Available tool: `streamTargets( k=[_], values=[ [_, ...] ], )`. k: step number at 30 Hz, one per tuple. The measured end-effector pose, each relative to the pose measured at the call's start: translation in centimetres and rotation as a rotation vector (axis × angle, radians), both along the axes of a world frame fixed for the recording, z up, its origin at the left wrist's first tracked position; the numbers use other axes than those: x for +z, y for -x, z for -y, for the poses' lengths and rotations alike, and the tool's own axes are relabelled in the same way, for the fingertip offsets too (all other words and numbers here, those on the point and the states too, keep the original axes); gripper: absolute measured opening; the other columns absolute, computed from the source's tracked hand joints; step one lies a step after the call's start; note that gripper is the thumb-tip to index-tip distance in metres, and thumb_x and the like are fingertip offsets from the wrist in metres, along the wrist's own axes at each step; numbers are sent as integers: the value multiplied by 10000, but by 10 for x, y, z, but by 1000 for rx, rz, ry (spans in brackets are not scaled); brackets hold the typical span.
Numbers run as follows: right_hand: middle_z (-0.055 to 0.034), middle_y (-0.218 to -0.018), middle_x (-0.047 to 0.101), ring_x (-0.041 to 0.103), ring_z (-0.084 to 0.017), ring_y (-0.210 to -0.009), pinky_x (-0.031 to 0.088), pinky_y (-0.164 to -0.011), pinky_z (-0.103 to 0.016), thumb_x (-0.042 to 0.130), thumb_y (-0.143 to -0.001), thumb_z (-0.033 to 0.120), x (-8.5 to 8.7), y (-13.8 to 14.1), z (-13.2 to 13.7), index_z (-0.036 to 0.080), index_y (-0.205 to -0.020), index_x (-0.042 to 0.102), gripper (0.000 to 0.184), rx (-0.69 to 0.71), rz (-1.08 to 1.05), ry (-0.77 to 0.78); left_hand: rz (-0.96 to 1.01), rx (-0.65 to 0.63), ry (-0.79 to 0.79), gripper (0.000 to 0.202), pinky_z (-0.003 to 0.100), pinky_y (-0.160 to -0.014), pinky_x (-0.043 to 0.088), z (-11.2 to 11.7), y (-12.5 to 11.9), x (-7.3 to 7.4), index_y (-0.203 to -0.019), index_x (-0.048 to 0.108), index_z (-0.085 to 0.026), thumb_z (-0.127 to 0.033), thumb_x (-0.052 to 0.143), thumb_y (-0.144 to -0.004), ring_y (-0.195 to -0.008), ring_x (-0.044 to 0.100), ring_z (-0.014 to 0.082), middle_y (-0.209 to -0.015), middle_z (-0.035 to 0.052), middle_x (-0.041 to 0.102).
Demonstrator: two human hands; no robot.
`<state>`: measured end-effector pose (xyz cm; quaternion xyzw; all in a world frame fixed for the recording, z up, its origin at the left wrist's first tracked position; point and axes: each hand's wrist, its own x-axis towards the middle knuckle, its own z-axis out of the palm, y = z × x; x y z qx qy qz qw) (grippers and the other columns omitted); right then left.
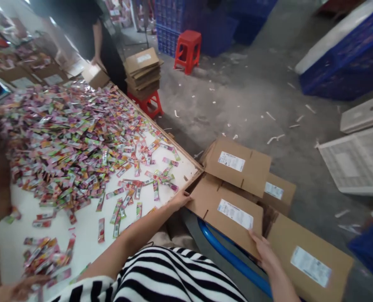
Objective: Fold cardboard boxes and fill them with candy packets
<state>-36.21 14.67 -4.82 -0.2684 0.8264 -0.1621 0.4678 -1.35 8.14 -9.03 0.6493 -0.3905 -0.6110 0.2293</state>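
Note:
A flattened cardboard box (214, 197) with a white label lies tilted on a stack of flat boxes, beside the table's right corner. My left hand (179, 199) grips its left edge, next to the table corner. Around its near right corner, my right hand (263, 251) has closed its fingers. Both arms reach out from my striped shirt (174, 277). More flat labelled boxes (309, 260) lie beneath and to the right of it.
The white table (86, 235) carries a big heap of colourful sachets (63, 138). A blurred hand (15, 289) rests at its near left edge. A person in black (101, 42) stands at the far end beside boxes on a red stool (148, 105). Blue crates (346, 58) line the floor.

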Motion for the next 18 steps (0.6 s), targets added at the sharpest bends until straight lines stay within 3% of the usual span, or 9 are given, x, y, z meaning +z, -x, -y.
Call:
streamTargets(
  k=[3,6,9,12,15,18],
  values=[
    [-101,-919,783,759,-332,-942,637,-750,-420,690,-649,717,51,15,-22,272,-890,671,507,63,50,188,-44,12,0,303,347,-727,519,-8,-20,29,-705,687,-171,-435,832,-671,-734,632,223,-606,16,611],
    [-96,-798,764,736,-347,-869,629,-707,-408,760,-561,704,93,-8,-14,274,-734,652,476,336,0,326,-102,95,132,370,347,-839,520,-17,-59,79,-927,717,-183,-522,749,-782,-881,654,228,-834,51,712],
    [-91,-728,745,717,-331,-776,612,-693,-400,787,-565,673,121,-80,13,251,-664,659,452,615,94,405,-127,355,380,556,373,-967,485,-34,-113,138,-1181,657,-195,-656,593,-877,-1096,627,268,-1110,99,714],
    [-88,-926,779,727,-305,-909,598,-825,-379,763,-723,593,136,-175,36,220,-891,748,410,772,376,599,-24,628,472,632,396,-1014,449,-66,-166,182,-1125,642,-184,-745,545,-853,-1145,599,295,-1129,107,693],
    [-72,-977,776,723,-279,-931,590,-851,-371,800,-741,534,138,-255,44,221,-987,751,401,795,601,707,54,814,431,592,406,-1049,415,-117,-206,200,-1062,610,-189,-735,513,-854,-1181,575,294,-1155,102,673],
    [-74,-1021,769,711,-275,-974,593,-859,-383,844,-700,526,130,-309,41,225,-1083,731,501,753,749,714,88,832,437,552,399,-1067,403,-172,-235,199,-1158,582,-198,-615,643,-802,-1233,552,294,-1224,98,661]
  ],
)
